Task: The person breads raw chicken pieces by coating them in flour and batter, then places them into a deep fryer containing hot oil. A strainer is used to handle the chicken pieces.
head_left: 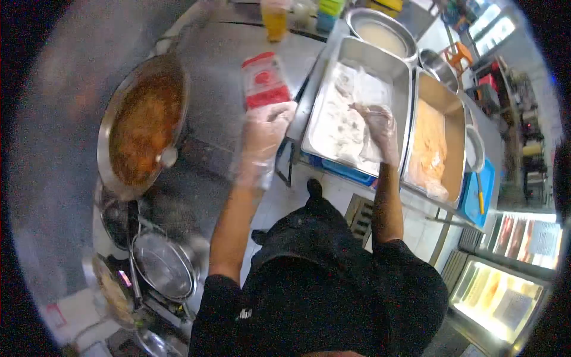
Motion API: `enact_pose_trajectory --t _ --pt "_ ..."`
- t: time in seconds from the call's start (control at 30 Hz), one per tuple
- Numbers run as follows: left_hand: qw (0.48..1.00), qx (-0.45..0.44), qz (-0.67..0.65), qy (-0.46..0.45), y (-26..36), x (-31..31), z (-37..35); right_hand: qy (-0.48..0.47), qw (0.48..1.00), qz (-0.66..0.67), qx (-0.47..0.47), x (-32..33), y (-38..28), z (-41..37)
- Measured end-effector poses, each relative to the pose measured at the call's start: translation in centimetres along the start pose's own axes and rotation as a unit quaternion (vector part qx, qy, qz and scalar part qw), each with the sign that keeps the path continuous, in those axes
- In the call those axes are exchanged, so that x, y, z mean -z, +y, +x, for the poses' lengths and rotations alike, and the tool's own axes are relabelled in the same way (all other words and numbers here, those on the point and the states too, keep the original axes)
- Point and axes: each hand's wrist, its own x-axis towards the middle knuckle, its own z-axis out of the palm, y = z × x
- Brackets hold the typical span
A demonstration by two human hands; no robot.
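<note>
Black shirt (333, 297): nearest to us, filling the lower middle of our view.
Left hand (270, 122): in a clear plastic glove, fingers curled together at the near end of the packet; we cannot tell whether they grip it or only touch it.
Red-and-white packet (264, 80): at our left fingers, over the steel worktop (303, 50), between the wok and the flour tray.
Right hand (382, 128): gloved too, over the flour tray, fingers bent close together; a small brownish bit shows at the tips, but blur keeps us from telling whether they pinch it.
Flour tray (403, 83): deep, rectangular steel, holding white powder (339, 128) with lumps in it.
Second tray (456, 140): just beside it, holding a pale orange mass (429, 137), with clear plastic at the near end.
Round basin (410, 43): beyond the flour tray, pale contents inside.
Wok (106, 143): on our left, full of brown-orange liquid (146, 125).
Strainer (163, 268): below the wok, its mesh bowl facing us.
Blue tray (489, 178): far right, a yellow-handled tool (480, 193) across it.
</note>
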Motion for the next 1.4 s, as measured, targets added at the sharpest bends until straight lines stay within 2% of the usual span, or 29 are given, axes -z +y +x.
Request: enact_pose_trajectory --t 0.03,0.07,0.1,0.13,0.17,0.2,0.3,0.33,0.37,0.43,0.47,0.5,0.53,0.57,0.67,0.73,0.8,0.83,0.87,0.93,0.97,1.03,1.07,1.1,1.17,1.23,1.3,1.33,1.4 --pt "0.998 -0.002 -0.05 -0.034 -2.2 -3.2 1.5 -0.028 0.999 -0.005 -0.033 2.7 -1.6 -0.3" --pt "0.997 -0.047 -0.008 -0.064 -5.6 -7.8 3.9 -0.031 0.98 0.179 -0.082 2.4 3.4 0.3" --pt "0.994 0.035 -0.013 -0.104 -5.7 -10.9 4.9 -0.029 0.927 0.356 -0.118 0.9 10.4 0.8" --pt "0.989 0.041 0.019 -0.142 -6.1 -12.9 6.2 -0.024 0.843 0.518 -0.142 -0.9 15.6 1.3" --pt "0.986 0.031 0.052 -0.156 -6.2 -14.9 7.3 -0.075 0.929 0.348 -0.101 -2.0 17.9 2.3" --pt "0.981 0.019 0.086 -0.171 -6.2 -17.2 8.5 -0.092 0.957 0.257 -0.095 -3.2 19.6 2.9" --pt "0.97 -0.002 0.147 -0.193 -12.7 -25.7 13.4 -0.1 0.972 0.176 -0.118 -8.1 23.4 5.3" --pt "0.95 -0.028 0.243 -0.195 -16.7 -29.1 15.3 -0.102 0.975 0.153 -0.127 -9.6 24.5 6.1" --pt "0.921 -0.058 0.334 -0.192 -20.9 -32.9 17.5 -0.111 0.988 0.023 -0.109 -9.1 22.4 7.0" --pt "0.894 -0.079 0.405 -0.175 -21.8 -36.2 20.7 -0.243 0.944 -0.16 -0.157 -10.4 20.8 8.5" --pt "0.878 -0.088 0.44 -0.166 -22.3 -37.9 22.3 -0.26 0.938 -0.143 -0.178 -9.4 18.2 8.3" --pt "0.831 -0.123 0.499 -0.212 -22.1 -38.3 23.5 -0.28 0.931 -0.125 -0.199 -7.8 16.0 7.9" --pt "0.776 -0.154 0.554 -0.258 -21.8 -38.7 24.3 -0.282 0.934 -0.084 -0.201 -9.8 18.3 7.2" --pt "0.77 -0.16 0.542 -0.297 -21.6 -39.5 25.0 -0.281 0.937 -0.045 -0.202 -11.9 20.8 6.8" --pt "0.737 -0.161 0.507 -0.417 -23.3 -40.1 25.4 -0.319 0.937 -0.074 -0.122 -7.7 16.6 7.1" --pt "0.706 -0.155 0.483 -0.495 -25.0 -39.5 24.9 -0.302 0.947 -0.024 -0.104 -7.7 15.9 6.4" --pt "0.838 -0.151 0.359 -0.382 -26.5 -39.1 23.7 -0.282 0.953 0.02 -0.113 -6.0 14.0 5.8" --pt "0.881 -0.145 0.302 -0.333 -26.0 -37.9 22.1 -0.236 0.962 0.04 -0.131 -6.6 14.8 5.2" --pt "0.917 -0.144 0.24 -0.283 -25.3 -36.7 20.5 -0.192 0.969 0.059 -0.147 -6.9 16.2 4.6" --pt "0.96 -0.144 0.138 -0.196 -18.9 -33.2 17.7 -0.096 0.972 0.087 -0.199 -5.0 17.2 4.6" --pt "0.914 -0.138 0.318 -0.211 -23.7 -34.6 17.7 -0.048 0.967 0.097 -0.232 -2.8 16.5 5.0" --pt "0.974 -0.029 0.167 -0.153 -19.1 -33.0 14.6 0.009 0.929 0.283 -0.237 -6.0 26.0 5.3" --pt "0.984 0.02 0.117 -0.132 -17.5 -33.2 12.7 0.024 0.834 0.521 -0.181 -3.2 19.1 6.3" --pt "0.989 0.065 0.071 -0.113 -15.9 -33.5 11.0 0.051 0.926 0.188 -0.323 1.0 9.4 7.4" --pt "0.987 0.134 -0.002 -0.089 -11.3 -34.4 8.4 -0.013 0.939 0.328 -0.102 -6.8 15.6 6.6" --pt "0.983 0.153 -0.017 -0.099 -14.3 -36.0 7.8 -0.118 0.857 0.489 -0.114 -6.4 14.0 6.5" --pt "0.98 0.161 -0.019 -0.111 -18.1 -36.9 8.1 -0.151 0.845 0.498 -0.12 -6.5 14.1 6.0" --pt "0.98 0.167 -0.02 -0.11 -19.2 -37.2 8.3 -0.13 0.885 0.434 -0.111 -7.4 15.9 5.1" --pt "0.979 0.179 -0.019 -0.101 -19.9 -37.5 8.2 -0.102 0.903 0.39 -0.151 -6.9 16.9 5.0"
